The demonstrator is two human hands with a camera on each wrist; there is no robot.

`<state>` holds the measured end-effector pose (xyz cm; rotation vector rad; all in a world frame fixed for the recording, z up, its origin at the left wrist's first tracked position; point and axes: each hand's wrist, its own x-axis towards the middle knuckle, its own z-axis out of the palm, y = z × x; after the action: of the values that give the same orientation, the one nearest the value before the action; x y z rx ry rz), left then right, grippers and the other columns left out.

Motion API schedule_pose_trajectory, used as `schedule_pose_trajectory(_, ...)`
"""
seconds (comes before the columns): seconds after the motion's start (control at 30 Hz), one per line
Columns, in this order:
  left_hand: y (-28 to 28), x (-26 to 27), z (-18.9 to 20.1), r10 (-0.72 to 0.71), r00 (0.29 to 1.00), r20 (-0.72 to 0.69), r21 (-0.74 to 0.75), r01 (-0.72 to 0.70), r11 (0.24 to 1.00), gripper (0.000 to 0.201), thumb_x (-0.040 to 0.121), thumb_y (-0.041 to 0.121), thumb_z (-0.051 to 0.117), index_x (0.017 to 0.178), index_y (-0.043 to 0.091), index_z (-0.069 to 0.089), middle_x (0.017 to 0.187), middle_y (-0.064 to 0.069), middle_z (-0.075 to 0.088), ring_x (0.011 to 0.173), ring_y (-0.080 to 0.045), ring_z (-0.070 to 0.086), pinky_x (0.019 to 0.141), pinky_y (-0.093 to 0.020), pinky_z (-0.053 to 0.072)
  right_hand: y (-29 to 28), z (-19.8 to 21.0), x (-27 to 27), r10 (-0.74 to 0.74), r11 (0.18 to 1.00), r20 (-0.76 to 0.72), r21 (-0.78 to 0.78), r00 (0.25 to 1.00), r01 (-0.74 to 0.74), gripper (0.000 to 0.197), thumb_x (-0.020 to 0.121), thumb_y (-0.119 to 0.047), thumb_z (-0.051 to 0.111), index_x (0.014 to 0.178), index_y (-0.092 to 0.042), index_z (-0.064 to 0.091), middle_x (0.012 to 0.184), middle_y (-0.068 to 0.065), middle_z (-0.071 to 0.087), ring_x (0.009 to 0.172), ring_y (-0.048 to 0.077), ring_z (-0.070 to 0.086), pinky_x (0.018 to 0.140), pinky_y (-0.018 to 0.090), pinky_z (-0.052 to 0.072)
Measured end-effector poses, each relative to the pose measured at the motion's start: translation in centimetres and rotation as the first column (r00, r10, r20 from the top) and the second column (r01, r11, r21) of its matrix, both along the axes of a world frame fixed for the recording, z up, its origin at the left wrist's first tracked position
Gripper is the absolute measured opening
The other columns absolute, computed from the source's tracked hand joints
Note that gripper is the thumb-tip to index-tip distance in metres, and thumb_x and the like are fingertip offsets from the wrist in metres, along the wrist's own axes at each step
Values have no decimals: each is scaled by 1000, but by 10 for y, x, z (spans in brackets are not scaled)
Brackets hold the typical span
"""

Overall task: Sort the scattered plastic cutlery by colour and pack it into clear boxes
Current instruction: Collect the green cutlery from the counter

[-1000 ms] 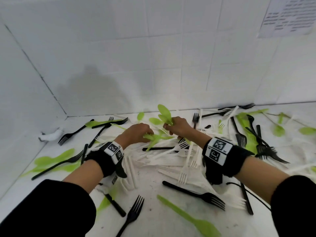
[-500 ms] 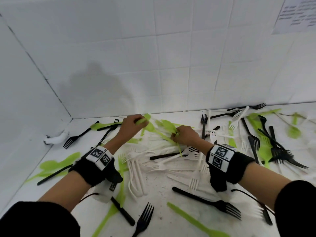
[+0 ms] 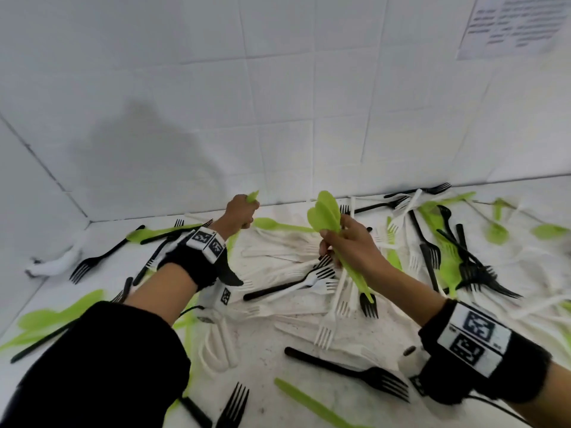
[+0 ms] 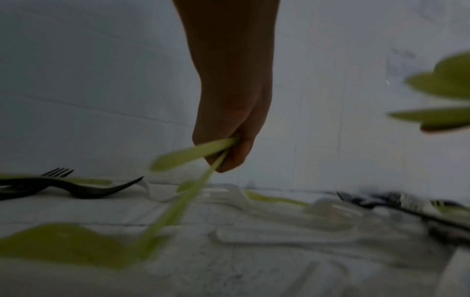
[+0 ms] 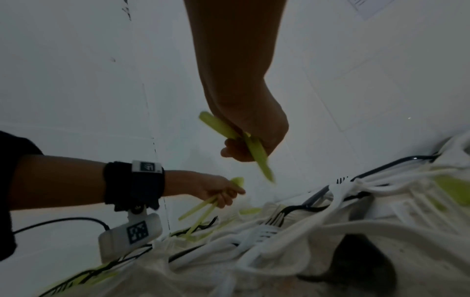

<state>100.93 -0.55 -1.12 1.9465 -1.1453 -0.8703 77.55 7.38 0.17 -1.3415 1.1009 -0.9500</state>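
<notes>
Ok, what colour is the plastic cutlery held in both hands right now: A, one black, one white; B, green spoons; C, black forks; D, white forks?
B: the right hand grips a bunch of green plastic spoons, and the left hand holds green plastic spoons of its own.

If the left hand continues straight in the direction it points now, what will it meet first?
Probably the white tiled wall. The left hand, gripping green spoons, reaches toward the far edge of the table, with nothing visible between; depth is unclear.
</notes>
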Motion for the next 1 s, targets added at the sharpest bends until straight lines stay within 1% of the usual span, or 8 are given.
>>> schedule_pose_trajectory(0.07,-8,-3,-13,-171,907,386,147,122,982,27,92,23,56,103,-2,56,98,-22,59,88,-37,59,70,-32,48,-3,4,-7,-29,999,59,20,998,28,7,95,-8,50,99,-13,53,57,-3,63,37,8,43,38,18,36)
schedule_pose_trajectory(0.13,-6,-1,-18,-248,801,544,210,156,965,47,89,30,61,118,-6,51,121,-24,54,115,-38,50,89,-36,41,-4,9,-7,-31,999,85,30,996,29,10,96,-5,47,96,-13,52,63,1,62,41,6,47,41,19,38)
schedule_pose_trajectory(0.33,-6,-4,-24,-285,785,551,171,227,959,38,79,24,72,105,-1,61,113,-20,61,109,-34,55,81,-33,43,-6,4,-11,-41,998,74,51,996,37,17,94,-2,45,91,-18,51,64,1,55,42,7,44,40,20,36)
schedule_pose_trajectory(0.43,3,-2,-19,-281,833,477,77,279,957,24,81,25,70,93,5,64,100,-16,64,98,-30,58,73,-29,37,-5,3,-4,-28,998,52,64,998,25,16,94,-6,46,82,-15,49,65,1,53,45,7,42,39,17,33)
schedule_pose_trajectory(0.53,16,-4,-3,-245,911,333,-129,301,945,19,82,26,70,79,11,59,79,-6,60,73,-17,57,66,-27,37,-4,9,3,-20,997,53,78,998,16,18,96,-16,48,78,-14,48,68,2,50,51,10,39,40,17,33)
schedule_pose_trajectory(0.67,49,-11,34,-173,977,126,-382,209,900,10,83,16,69,78,17,60,60,7,55,45,4,49,47,-10,35,3,21,13,-23,997,94,73,995,16,18,98,-13,44,80,-13,49,71,2,48,53,10,40,42,18,35)
schedule_pose_trajectory(0.83,77,-19,62,-171,977,-131,-446,96,890,10,87,14,64,79,19,60,61,0,47,44,0,40,36,-14,23,21,31,19,34,999,163,12,986,-36,17,96,-6,46,83,-15,51,71,4,50,44,7,47,40,19,40)
schedule_pose_trajectory(1.0,109,-36,75,-151,938,-314,-414,8,910,14,91,12,54,79,18,56,81,4,67,60,0,55,37,-15,20,46,44,14,120,991,185,-76,975,-108,7,94,-6,52,92,-12,54,70,5,54,42,7,51,43,19,43)
